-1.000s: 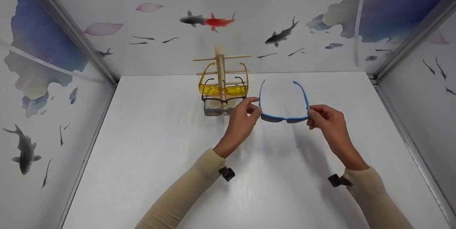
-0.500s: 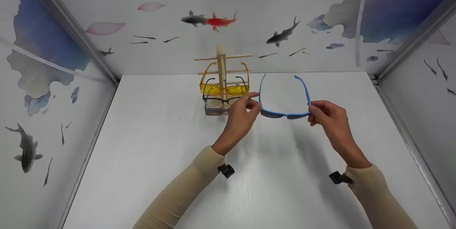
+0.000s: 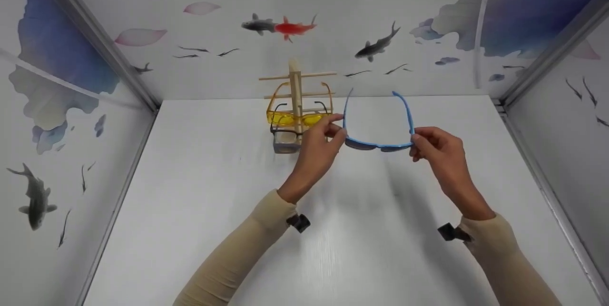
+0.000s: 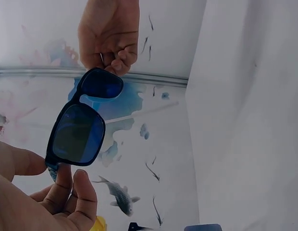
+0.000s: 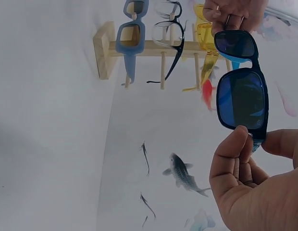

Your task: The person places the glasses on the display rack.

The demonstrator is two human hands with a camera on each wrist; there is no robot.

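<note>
Blue-framed sunglasses with dark lenses (image 3: 360, 145) are held up above the white table, arms unfolded and pointing toward the back wall. My left hand (image 3: 318, 149) pinches their left hinge corner between thumb and fingers. At the opposite corner, my right hand (image 3: 443, 159) pinches the frame the same way. Both lenses (image 4: 79, 134) face the left wrist camera. Just left of them stands a wooden glasses rack (image 3: 295, 89), its lower right part hidden behind my left hand. It carries yellow glasses (image 3: 277, 119), black-framed clear glasses (image 5: 168, 36) and grey-blue sunglasses (image 5: 130, 60).
The rack's topmost peg (image 3: 319, 75) bears no glasses and sits above the yellow pair. Behind is a white wall (image 3: 200, 73) printed with fish and petals. Side panels with metal edge strips (image 3: 547, 192) bound the white table (image 3: 190, 220) left and right.
Both hands have raised the blue sunglasses steadily toward the back wall, with a slight shift left in the last half second. The grip stays the same, and the rack has not moved.
</note>
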